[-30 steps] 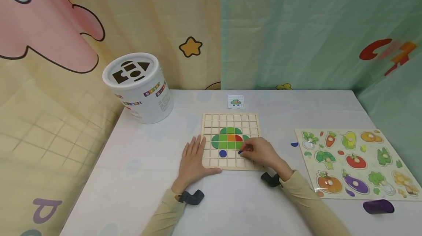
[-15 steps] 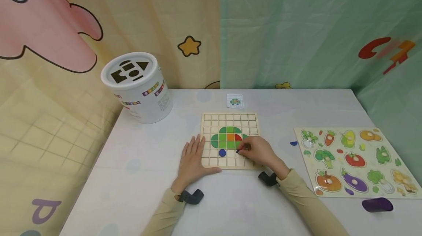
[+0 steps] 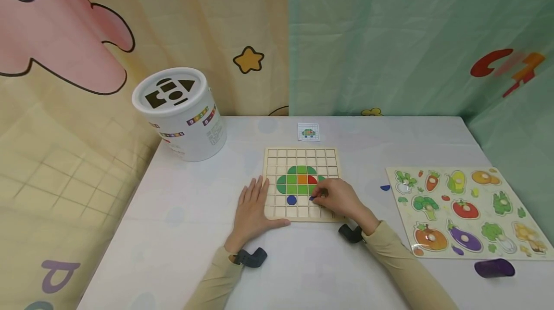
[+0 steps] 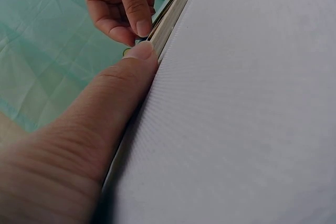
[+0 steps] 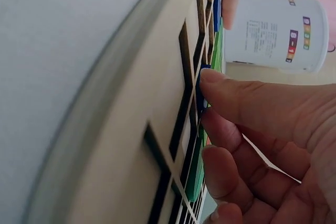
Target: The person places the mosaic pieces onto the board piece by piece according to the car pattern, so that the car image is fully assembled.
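A wooden grid board (image 3: pixel 320 153) lies mid-table, bearing green, orange and red pieces and a blue round piece (image 3: pixel 292 200). My left hand (image 3: pixel 251 211) rests along the board's left side with straight fingers; its thumb (image 4: pixel 121 85) touches the front edge. At the board's right side, my right hand (image 3: pixel 337 198) pinches a small blue piece (image 5: pixel 200 88) between thumb and fingers, down at a grid cell below the green pieces. The fingers hide most of that piece, so its full shape cannot be told. A blue half-circle (image 3: pixel 385 188) lies loose on the table to the right.
Behind the board lies a small pattern card (image 3: pixel 308 132). A white bucket (image 3: pixel 190 130) with shaped holes in its lid stands back left. On the right are a vegetable puzzle board (image 3: pixel 443 214) and a dark purple cylinder (image 3: pixel 495 268). Curtains hang behind the table.
My right hand has shifted slightly left with the blue piece, which sits lower at the cell. The left hand keeps its place on the board.
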`<state>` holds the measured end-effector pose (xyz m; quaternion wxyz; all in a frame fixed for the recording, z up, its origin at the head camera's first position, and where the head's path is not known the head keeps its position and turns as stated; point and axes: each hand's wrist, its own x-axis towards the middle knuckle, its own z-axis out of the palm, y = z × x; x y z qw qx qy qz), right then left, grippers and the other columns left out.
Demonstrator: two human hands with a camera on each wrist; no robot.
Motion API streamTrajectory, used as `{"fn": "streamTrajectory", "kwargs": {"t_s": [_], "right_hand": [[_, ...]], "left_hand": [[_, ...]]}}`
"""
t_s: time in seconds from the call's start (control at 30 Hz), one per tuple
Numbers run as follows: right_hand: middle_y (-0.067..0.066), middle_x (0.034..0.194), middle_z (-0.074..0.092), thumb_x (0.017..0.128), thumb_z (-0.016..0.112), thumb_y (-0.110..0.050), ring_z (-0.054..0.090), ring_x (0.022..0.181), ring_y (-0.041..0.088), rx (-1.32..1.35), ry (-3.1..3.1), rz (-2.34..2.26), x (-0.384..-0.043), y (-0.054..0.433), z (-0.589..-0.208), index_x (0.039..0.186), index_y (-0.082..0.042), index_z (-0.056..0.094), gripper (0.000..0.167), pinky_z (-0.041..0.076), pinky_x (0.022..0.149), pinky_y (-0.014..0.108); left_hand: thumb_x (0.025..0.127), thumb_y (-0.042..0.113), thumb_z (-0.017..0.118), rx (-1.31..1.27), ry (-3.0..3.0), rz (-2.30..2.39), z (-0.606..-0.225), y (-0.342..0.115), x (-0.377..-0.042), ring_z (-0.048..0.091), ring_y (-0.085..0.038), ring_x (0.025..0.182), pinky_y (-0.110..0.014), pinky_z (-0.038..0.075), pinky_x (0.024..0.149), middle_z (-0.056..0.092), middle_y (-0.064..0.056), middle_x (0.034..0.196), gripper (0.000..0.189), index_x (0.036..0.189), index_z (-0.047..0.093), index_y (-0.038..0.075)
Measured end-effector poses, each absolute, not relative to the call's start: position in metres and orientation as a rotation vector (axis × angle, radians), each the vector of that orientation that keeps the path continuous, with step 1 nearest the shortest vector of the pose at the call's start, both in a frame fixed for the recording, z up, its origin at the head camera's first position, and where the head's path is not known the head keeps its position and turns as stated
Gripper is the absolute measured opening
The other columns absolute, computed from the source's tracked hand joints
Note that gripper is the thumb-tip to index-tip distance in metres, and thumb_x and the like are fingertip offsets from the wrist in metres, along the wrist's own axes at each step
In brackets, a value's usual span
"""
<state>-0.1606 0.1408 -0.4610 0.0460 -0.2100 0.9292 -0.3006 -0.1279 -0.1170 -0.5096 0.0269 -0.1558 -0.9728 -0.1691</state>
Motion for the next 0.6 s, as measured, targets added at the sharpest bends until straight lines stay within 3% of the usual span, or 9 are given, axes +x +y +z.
{"fn": "streamTrajectory", "kwargs": {"t_s": [0.6], "right_hand": [[-0.010,0.071,0.059,0.077,0.079,-0.017,0.047,0.057,0.008,-0.581,2.921,-0.945,-0.152,0.153,-0.454,0.079,-0.016,0.071,0.009,0.040,0.051,0.027]], "left_hand": [[0.065,0.079,0.062,-0.482,-2.997,-0.537,-0.511,-0.116,-0.128,0.004,-0.027,0.143,-0.043,0.002,0.114,0.012,-0.011,0.157,0.121,0.152,0.017,0.007]]}}
